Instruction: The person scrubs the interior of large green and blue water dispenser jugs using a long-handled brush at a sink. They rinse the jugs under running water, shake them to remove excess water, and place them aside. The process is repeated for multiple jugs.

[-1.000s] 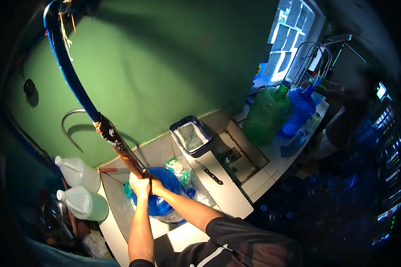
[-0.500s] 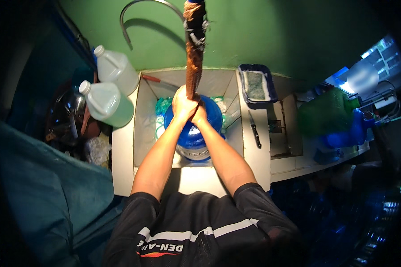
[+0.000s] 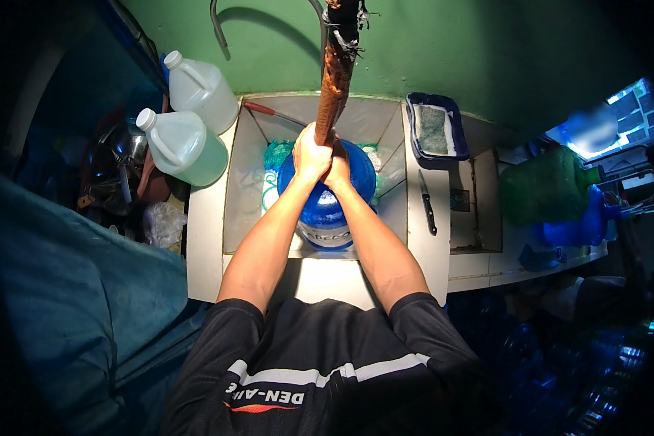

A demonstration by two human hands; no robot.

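Note:
My left hand [image 3: 312, 157] and my right hand [image 3: 338, 168] are closed together, one against the other, around the lower part of a long rusty-brown rod [image 3: 335, 83]. Frayed black and silver wrapping covers the rod's upper part, which rises out of the picture. Directly below my hands stands a large blue water jug [image 3: 321, 206] with a pale label band. My hands hide its mouth, so I cannot tell how far down the rod reaches. A tiled sink basin [image 3: 245, 174] surrounds the jug, with teal netting [image 3: 277, 154] behind it.
Two whitish plastic gallon bottles [image 3: 189, 149] stand left of the basin. On the right ledge lie a black-handled knife [image 3: 429, 212] and a dark blue tub [image 3: 437, 131] holding a scouring pad. A green jug [image 3: 545, 189] is farther right. A red-handled tool [image 3: 260, 108] rests at the basin's back-left corner.
The view has shifted, so the basin, jug and hands appear higher and farther right. The rod's upper end leans more to the right. Both hands keep their grip.

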